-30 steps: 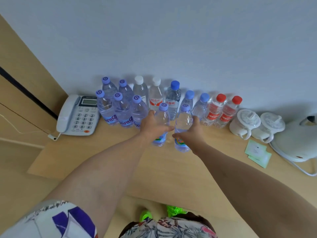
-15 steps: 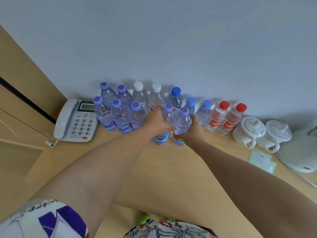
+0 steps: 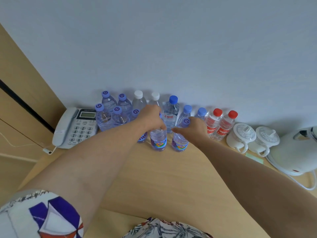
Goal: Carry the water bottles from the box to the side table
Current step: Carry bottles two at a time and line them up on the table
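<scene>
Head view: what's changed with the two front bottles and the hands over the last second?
Both hands moved the bottles back toward the row. The left hand still grips the left bottle near its top; the right hand has loosened on the right bottle, fingers opening. Phone and cups unchanged.
</scene>
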The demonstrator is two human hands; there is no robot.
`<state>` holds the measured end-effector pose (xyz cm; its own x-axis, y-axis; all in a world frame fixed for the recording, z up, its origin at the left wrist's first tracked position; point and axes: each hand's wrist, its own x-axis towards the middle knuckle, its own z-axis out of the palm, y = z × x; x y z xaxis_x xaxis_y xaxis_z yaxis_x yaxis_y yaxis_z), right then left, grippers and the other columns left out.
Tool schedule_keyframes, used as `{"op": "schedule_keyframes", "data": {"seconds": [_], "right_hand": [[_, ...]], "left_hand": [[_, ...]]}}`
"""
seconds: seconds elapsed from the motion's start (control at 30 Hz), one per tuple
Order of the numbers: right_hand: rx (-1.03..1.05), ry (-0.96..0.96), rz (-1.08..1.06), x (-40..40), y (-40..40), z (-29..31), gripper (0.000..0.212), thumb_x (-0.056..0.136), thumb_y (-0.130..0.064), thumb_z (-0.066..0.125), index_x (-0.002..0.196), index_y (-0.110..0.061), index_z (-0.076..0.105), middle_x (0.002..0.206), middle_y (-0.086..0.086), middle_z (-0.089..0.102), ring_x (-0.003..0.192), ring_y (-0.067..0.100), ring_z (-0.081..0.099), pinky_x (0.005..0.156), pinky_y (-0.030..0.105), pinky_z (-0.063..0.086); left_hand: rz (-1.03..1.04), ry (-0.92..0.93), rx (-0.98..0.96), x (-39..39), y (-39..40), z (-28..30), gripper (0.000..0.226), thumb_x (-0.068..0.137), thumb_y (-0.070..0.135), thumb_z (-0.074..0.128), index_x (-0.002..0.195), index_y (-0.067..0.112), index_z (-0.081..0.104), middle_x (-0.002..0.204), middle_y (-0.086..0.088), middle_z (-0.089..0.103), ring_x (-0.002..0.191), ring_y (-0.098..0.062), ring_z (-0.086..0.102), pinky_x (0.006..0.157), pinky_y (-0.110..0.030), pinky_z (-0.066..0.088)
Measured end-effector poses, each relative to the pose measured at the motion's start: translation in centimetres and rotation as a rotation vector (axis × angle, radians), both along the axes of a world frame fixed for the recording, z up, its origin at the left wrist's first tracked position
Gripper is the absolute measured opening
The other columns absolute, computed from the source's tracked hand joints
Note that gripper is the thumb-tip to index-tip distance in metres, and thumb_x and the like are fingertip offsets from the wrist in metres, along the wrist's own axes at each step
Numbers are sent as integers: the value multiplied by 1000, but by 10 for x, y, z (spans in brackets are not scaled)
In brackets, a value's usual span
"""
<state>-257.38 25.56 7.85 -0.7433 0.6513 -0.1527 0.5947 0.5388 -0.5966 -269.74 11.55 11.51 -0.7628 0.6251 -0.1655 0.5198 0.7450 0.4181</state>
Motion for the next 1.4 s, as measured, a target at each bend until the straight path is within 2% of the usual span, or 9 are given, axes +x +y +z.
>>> {"op": "schedule_keyframes", "data": {"seconds": [0.13, 0.27, 0.43, 0.53, 0.6, 0.77, 1.0, 1.17, 1.4], "right_hand": [[-30, 69, 53, -6, -8, 7, 50, 59, -32, 92, 64, -16, 45, 61, -2, 44, 60, 18, 44, 50, 29, 34], [-23, 28, 151, -13, -9, 14, 49, 62, -27, 93, 95, -7, 62, 85, 8, 63, 81, 25, 58, 67, 38, 50], [-24, -33, 132, -19, -14, 20, 43, 63, -29, 93, 78, -13, 56, 75, 3, 55, 73, 22, 53, 57, 29, 40], [-82, 13, 122, -22, -17, 20, 34, 65, -12, 90, 87, -9, 63, 81, 5, 57, 77, 23, 53, 57, 26, 38], [-93, 52, 130, -22, -19, 18, 37, 70, -6, 84, 102, -8, 65, 87, 6, 60, 81, 23, 56, 59, 26, 41], [-66, 78, 104, -23, -24, 15, 32, 77, -15, 77, 106, -13, 63, 89, 6, 63, 84, 25, 59, 64, 29, 44], [-82, 135, 40, -23, -25, 13, 25, 78, -14, 77, 99, -9, 66, 90, 12, 66, 82, 28, 62, 71, 38, 53], [-111, 124, 82, -21, -20, 12, 31, 78, -6, 74, 107, -8, 64, 97, 12, 68, 93, 30, 63, 79, 43, 56], [-58, 73, 108, -21, -19, 17, 34, 77, -25, 81, 100, -9, 62, 82, 3, 59, 81, 24, 59, 66, 34, 49]], "left_hand": [[-9, 134, -46, 3, 0, -1, 45, 62, 36, 91, 71, 14, 52, 75, -5, 58, 76, -27, 61, 58, -30, 41], [-57, 129, -97, -2, -2, 5, 44, 67, 38, 87, 74, 14, 51, 80, -6, 59, 83, -30, 63, 61, -31, 42], [-192, 96, -192, -7, -2, 18, 23, 74, 9, 77, 96, 9, 69, 97, -10, 68, 84, -27, 62, 61, -30, 43], [-180, 180, -146, -7, -2, 17, 13, 72, 13, 75, 77, 8, 65, 78, -9, 63, 78, -29, 63, 55, -28, 38], [-139, 205, -121, -5, -3, 15, 28, 70, 22, 80, 67, 11, 54, 68, -6, 54, 74, -30, 62, 52, -29, 34], [-78, 212, -106, -5, -3, 13, 36, 71, 35, 84, 76, 13, 56, 77, -7, 58, 72, -25, 55, 60, -31, 40], [-192, 141, -193, -10, -2, 17, 20, 77, 19, 76, 90, 6, 70, 91, -13, 69, 83, -29, 65, 66, -32, 51], [-168, 166, -180, -9, 2, 18, 41, 70, 33, 83, 60, 15, 47, 63, -7, 52, 72, -25, 61, 45, -28, 33], [-139, 168, -183, 1, 3, 19, 41, 75, 34, 83, 61, 14, 50, 70, -7, 55, 68, -26, 59, 55, -29, 38]]}}
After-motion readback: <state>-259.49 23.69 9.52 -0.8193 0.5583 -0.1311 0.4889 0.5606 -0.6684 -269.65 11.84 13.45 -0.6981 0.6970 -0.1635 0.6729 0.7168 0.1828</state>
